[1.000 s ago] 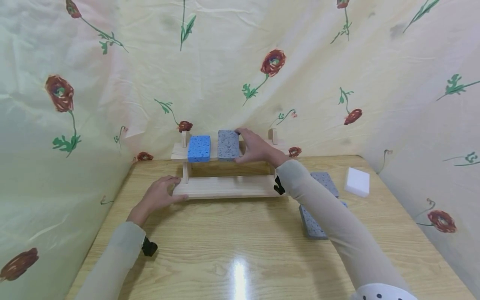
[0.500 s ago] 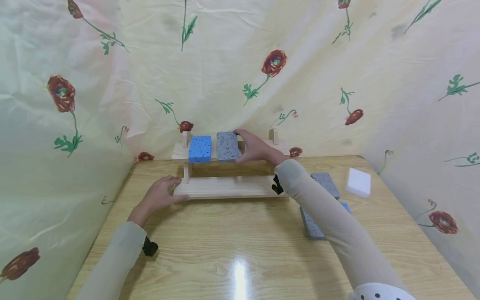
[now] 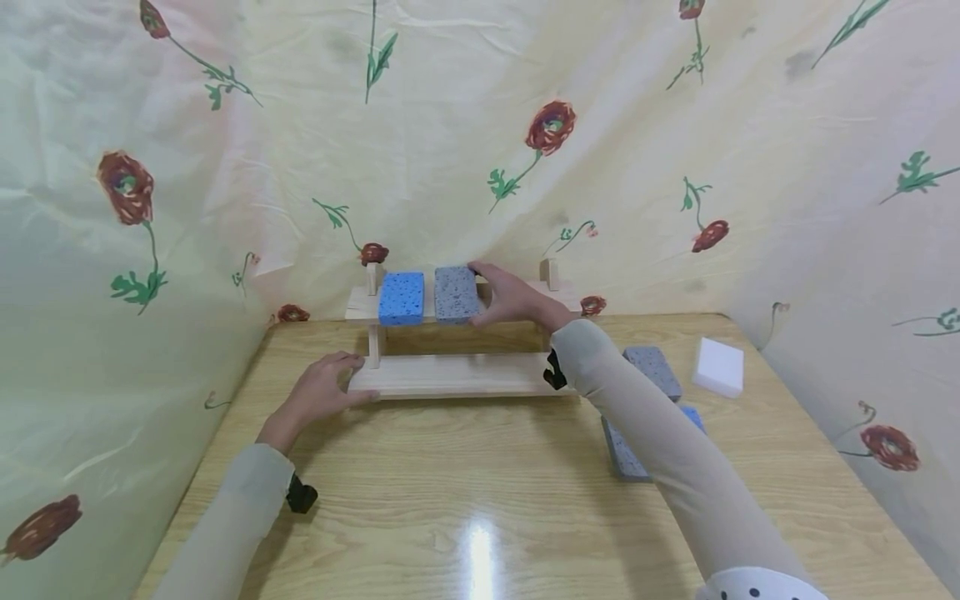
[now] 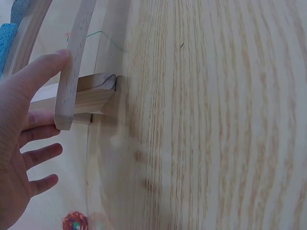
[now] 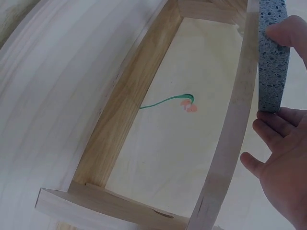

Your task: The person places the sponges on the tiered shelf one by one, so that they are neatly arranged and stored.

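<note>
A small two-tier wooden shelf stands at the back of the table. My left hand grips the left end of its lower board, thumb in front; in the left wrist view the thumb and index finger pinch the board while the other fingers stay apart. On the upper board lies a blue speckled sponge. To its right, with a narrow gap, is a grey speckled sponge, held at its right side by my right hand. The right wrist view shows thumb and fingertips on this sponge's edge.
On the table at right lie a grey sponge, another grey sponge partly under my right forearm, a blue piece mostly hidden by the sleeve, and a white block. Flower-patterned cloth hangs behind the shelf.
The grey sponge in my right hand has come down slightly and shifted a little left, closer to the blue one. My left hand keeps its place on the lower board.
</note>
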### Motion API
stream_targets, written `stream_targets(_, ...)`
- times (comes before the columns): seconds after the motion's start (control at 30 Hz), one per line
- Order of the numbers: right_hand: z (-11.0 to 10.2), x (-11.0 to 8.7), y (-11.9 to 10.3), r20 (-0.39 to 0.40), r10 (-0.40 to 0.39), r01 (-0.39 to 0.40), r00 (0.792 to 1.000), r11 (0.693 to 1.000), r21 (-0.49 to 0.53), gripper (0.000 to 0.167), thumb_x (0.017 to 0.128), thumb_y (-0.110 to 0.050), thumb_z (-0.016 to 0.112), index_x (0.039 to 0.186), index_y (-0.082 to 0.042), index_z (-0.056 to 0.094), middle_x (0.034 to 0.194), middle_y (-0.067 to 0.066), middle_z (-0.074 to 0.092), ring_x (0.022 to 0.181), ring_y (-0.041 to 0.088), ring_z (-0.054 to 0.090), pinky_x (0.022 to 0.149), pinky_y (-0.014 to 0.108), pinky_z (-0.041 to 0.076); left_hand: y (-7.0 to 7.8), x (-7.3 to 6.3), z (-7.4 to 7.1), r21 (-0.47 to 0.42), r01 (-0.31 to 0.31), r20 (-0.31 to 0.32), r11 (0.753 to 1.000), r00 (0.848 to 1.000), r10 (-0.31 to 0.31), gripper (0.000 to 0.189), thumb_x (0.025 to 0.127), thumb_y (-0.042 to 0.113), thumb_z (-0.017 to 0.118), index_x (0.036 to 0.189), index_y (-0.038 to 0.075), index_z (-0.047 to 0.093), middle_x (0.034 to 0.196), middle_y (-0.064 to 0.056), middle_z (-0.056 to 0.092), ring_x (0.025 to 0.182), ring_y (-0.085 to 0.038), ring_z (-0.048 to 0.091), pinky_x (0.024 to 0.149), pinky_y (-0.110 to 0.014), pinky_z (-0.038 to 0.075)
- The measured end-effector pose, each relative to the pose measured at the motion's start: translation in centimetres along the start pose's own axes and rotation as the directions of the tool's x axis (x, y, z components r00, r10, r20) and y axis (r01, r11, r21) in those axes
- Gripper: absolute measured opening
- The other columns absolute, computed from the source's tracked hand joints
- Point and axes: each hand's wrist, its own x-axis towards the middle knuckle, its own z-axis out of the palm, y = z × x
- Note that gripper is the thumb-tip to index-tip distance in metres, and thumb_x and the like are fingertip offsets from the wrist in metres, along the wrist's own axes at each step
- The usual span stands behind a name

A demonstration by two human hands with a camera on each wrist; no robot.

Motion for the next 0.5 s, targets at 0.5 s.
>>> stream_targets(0.5, -0.03, 0.12, -0.08, 0.041, 0.013, -0.014, 0.999, 0.999, 0.036, 0.112, 0.080, -0.022, 0.083, 0.164, -0.007, 0.010, 0.168, 0.013, 0.023, 0.155, 0.027, 0.025, 0.127, 0.047, 0.025, 0.06, -0.07, -0.07, 0.006, -0.012, -0.016, 1.000, 1.000, 0.012, 0.080, 0.083, 0.057, 0.078, 0.137, 0.001, 0.063, 0.148, -0.024, 0.055, 0.139, -0.046, 0.047, 0.115, -0.062, 0.039)
